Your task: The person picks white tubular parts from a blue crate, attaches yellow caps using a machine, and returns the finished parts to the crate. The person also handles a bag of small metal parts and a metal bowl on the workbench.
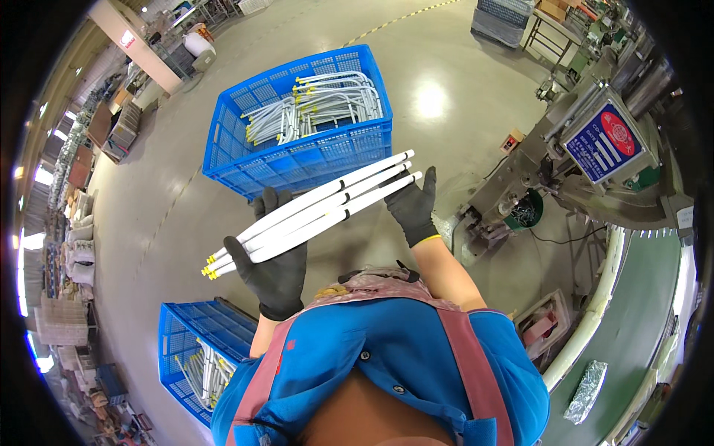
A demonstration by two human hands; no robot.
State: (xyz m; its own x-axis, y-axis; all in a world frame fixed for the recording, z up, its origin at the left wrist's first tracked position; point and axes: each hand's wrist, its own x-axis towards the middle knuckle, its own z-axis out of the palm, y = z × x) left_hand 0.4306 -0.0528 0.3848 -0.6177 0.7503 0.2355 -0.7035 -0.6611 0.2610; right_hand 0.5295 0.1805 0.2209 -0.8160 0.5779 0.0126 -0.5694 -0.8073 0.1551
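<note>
Several long white tubes lie side by side across my hands, slanting up to the right. They carry yellow tips at the lower left end and black bands near the middle. My left hand, in a dark glove, holds them near the yellow tips, its thumb over the front and its fingers behind. Under the upper right end is my right hand, also gloved, its thumb standing out and its other fingers partly hidden behind the tubes. Beyond the tubes, a blue plastic crate contains many bent white tubes with yellow tips.
A second blue crate with more tubes stands at the lower left. To my right are a machine with a blue plate and a green bin. A wrapped silver packet lies on the green surface at the lower right.
</note>
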